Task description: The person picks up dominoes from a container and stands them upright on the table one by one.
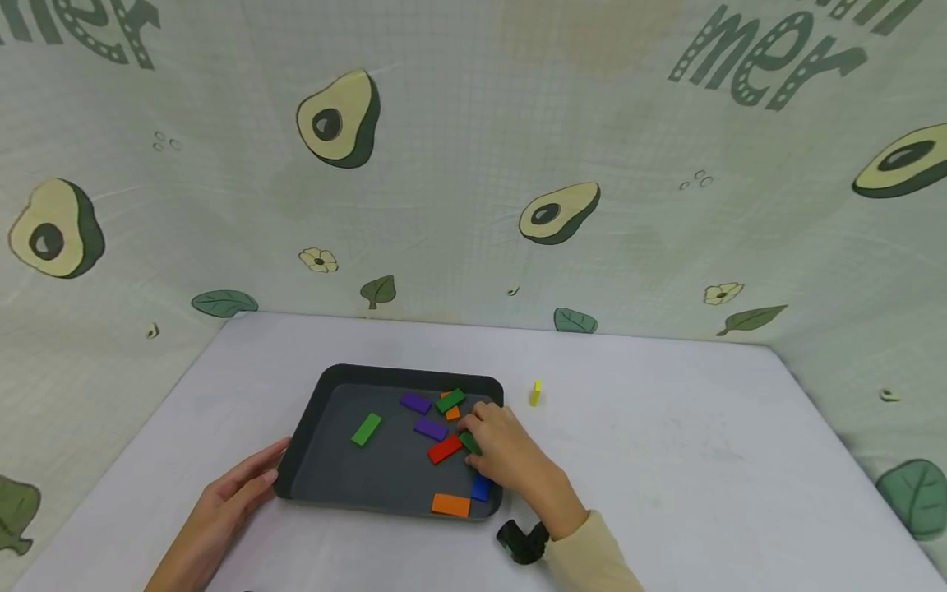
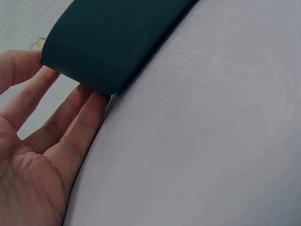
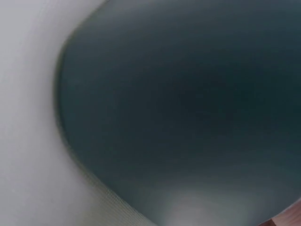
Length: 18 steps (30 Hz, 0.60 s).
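Observation:
A dark grey tray (image 1: 385,506) lies on the white table and holds several flat rectangular blocks. My left hand (image 1: 231,501) touches the tray's left end with mostly straight fingers; the left wrist view shows its fingertips against the outer wall (image 2: 117,42). Over the tray's right side, my right hand (image 1: 503,444) pinches a dark green block (image 1: 469,442) between thumb and fingers, partly covering it. A red block (image 1: 445,449) lies just left of that block. Nearer the front are a blue block (image 1: 481,487) and an orange block (image 1: 450,505). The tray wall (image 3: 178,103) fills most of the right wrist view, blurred.
Purple blocks (image 1: 431,428), a light green block (image 1: 366,429) and another green block (image 1: 450,400) resting over orange lie in the tray. Beyond its right edge, a yellow block (image 1: 536,393) is on the table. A black device (image 1: 522,543) sits by the right wrist. An avocado-print cloth (image 1: 459,164) hangs behind.

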Tool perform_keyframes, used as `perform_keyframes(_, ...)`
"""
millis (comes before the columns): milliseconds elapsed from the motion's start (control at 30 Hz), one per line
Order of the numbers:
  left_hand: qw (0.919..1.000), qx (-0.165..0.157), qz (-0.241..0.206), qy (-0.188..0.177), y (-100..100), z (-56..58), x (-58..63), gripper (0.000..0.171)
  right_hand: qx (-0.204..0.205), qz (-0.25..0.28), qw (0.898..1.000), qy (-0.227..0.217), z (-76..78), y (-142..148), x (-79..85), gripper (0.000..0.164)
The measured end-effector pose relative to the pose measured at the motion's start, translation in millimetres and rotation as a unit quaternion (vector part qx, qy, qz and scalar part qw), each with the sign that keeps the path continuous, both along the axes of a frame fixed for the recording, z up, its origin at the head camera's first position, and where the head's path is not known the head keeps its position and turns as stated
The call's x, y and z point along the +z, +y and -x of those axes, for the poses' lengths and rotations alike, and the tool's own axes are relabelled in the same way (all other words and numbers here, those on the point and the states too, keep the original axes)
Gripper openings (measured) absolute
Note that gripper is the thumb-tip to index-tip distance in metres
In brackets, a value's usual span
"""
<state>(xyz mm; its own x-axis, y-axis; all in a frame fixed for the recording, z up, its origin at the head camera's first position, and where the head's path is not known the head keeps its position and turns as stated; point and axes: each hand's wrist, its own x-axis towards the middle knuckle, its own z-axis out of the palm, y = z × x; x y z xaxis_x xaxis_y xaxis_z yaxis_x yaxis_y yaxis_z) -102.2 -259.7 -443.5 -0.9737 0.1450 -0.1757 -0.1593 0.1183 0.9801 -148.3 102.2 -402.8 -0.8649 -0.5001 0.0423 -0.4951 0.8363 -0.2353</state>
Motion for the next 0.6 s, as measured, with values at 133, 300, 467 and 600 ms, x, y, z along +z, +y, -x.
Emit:
perform_keyframes(133, 1.0000, 0.002, 0.006, -0.003, 1.0, 2.4, 0.3, 0.056, 0.000, -0.011, 1.000, 0.003, 0.8, 0.6, 0.8, 0.032)
perform_keyframes(300, 0.9999, 0.004, 0.008, -0.010, 0.5, 3.3, 0.4, 0.057, 0.002, -0.007, 1.000, -0.002, 1.4, 0.7, 0.9, 0.032)
perform_keyframes(467, 1.0000, -0.001, 0.001, -0.002, 0.1, 2.6, -0.1, 0.055, 0.001, -0.001, 1.000, -0.013, 1.5, 0.5, 0.3, 0.030)
perform_keyframes(600, 1.0000, -0.003, -0.004, 0.002, 0.1, 2.2, -0.2, 0.054, 0.005, -0.004, 1.000, -0.011, 1.5, 0.7, -0.3, 0.028)
